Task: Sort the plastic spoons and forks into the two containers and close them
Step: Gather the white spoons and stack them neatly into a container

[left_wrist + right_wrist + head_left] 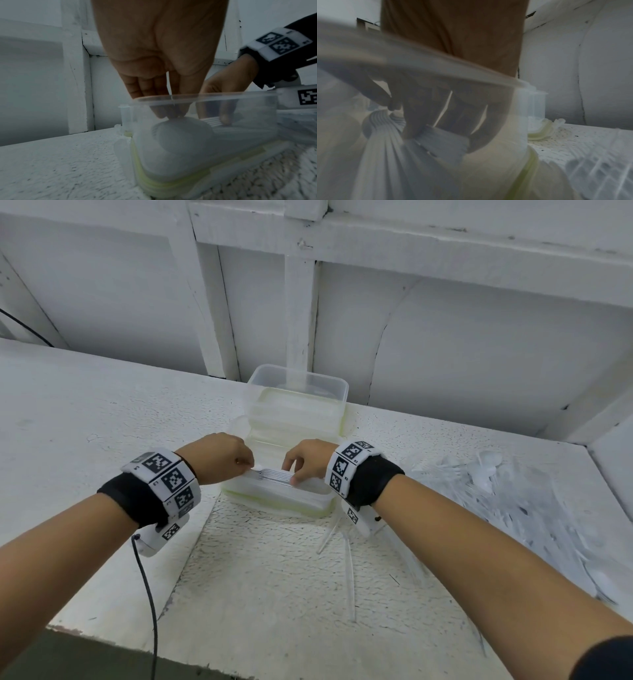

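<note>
A stack of nested white plastic spoons point(272, 475) lies level inside the near clear container point(281, 503). My left hand point(247, 465) pinches the bowl end of the stack point(180, 129). My right hand point(295, 475) grips the handle end point(440, 139), with its fingers curled over it. Both hands reach down past the container's rim point(205, 96). The second clear container point(298, 392) stands just behind, and I cannot make out what is in it. Each container seems to sit on a lid with a yellow-green seal point(154, 182).
A big heap of loose white spoons and forks point(513, 501) covers the white counter on the right. A few clear forks point(346, 546) lie near my right wrist. A white wall point(445, 337) rises behind the containers. The counter's front edge point(137, 642) is near me.
</note>
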Demonstrator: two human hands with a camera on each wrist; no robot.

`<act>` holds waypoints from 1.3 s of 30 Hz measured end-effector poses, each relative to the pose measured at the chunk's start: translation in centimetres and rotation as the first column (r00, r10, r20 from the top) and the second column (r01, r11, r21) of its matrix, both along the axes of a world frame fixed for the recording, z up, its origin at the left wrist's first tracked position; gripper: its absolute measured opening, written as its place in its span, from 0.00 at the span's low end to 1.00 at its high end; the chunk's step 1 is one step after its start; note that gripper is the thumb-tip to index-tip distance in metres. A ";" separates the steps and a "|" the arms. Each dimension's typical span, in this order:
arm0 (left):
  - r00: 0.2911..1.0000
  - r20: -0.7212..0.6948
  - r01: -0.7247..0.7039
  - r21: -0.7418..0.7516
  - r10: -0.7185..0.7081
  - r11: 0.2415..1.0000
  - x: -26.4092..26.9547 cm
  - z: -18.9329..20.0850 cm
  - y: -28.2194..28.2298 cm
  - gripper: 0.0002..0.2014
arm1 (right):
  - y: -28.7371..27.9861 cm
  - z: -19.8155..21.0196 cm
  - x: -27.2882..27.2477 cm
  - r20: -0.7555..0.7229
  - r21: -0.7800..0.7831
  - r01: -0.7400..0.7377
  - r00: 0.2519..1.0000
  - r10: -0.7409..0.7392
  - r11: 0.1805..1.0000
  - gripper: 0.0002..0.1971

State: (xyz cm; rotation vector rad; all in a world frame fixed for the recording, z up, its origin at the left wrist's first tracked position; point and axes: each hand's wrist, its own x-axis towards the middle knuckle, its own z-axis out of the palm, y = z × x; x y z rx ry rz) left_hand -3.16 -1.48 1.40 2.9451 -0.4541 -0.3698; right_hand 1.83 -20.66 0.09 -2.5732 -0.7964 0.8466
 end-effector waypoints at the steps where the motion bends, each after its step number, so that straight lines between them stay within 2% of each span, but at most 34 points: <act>1: 1.000 -0.020 -0.003 -0.003 0.003 1.000 0.0 0.1 0.0 0.12 | 0.0 0.1 0.1 -0.005 -0.007 -0.003 1.000 0.003 1.000 0.16; 6: 0.997 -0.070 0.017 0.023 -0.016 1.000 0.5 0.2 -0.4 0.12 | 0.1 0.5 -0.2 -0.013 -0.052 -0.046 0.999 0.046 0.998 0.20; 9: 0.999 0.033 -0.017 -0.101 0.021 0.995 0.6 -0.1 -0.1 0.10 | 0.0 0.6 -0.7 0.030 -0.033 -0.048 0.998 0.049 0.998 0.18; 11: 0.968 0.204 -0.085 -0.273 0.144 0.958 0.7 -0.4 0.4 0.09 | 0.0 0.6 -1.0 0.047 -0.055 -0.056 0.997 0.058 0.997 0.17; 12: 0.936 0.255 -0.149 -0.338 0.243 0.929 0.9 -0.5 0.6 0.09 | 0.1 0.5 -1.0 0.053 -0.078 -0.064 0.996 0.068 0.995 0.17; 13: 0.904 0.247 -0.244 -0.372 0.348 0.896 1.1 -0.5 0.9 0.11 | 0.2 0.4 -1.0 0.062 -0.100 -0.070 0.995 0.077 0.992 0.17; 15: 0.848 0.073 -0.473 -0.344 0.526 0.811 1.5 -0.4 1.2 0.17 | 0.5 0.2 -1.1 0.082 -0.119 -0.071 0.993 0.081 0.990 0.18; 17: 0.771 -0.157 -0.628 -0.349 0.618 0.695 1.4 -0.1 1.2 0.21 | 0.6 0.0 -1.2 0.091 -0.115 -0.076 0.992 0.086 0.990 0.19; 19: 0.715 -0.307 -0.695 -0.405 0.628 0.594 1.3 0.0 1.3 0.19 | 0.6 -0.1 -1.5 0.091 -0.092 -0.073 0.992 0.082 0.993 0.20; 21: 0.696 -0.387 -0.717 -0.427 0.605 0.551 1.2 0.0 1.3 0.16 | 0.6 -0.2 -1.8 0.108 -0.054 -0.066 0.992 0.072 0.996 0.19; 24: 0.676 -0.438 -0.736 -0.444 0.592 0.511 1.2 0.1 1.4 0.14 | 0.8 -0.1 -1.9 0.135 -0.074 -0.062 0.988 0.072 0.995 0.17; 27: 0.664 -0.461 -0.747 -0.452 0.588 0.488 1.1 0.3 1.3 0.12 | 0.9 -0.1 -1.8 0.098 -0.063 -0.043 0.994 0.049 0.997 0.18; 32: 0.659 -0.473 -0.751 -0.454 0.585 0.479 1.0 0.5 1.1 0.10 | 0.4 -0.4 -1.9 0.059 0.020 -0.007 0.998 0.006 1.000 0.20; 39: 0.647 -0.483 -0.761 -0.453 0.590 0.465 0.9 0.7 0.8 0.12 | 0.7 -0.3 -1.6 0.036 0.017 0.007 0.999 -0.008 1.000 0.16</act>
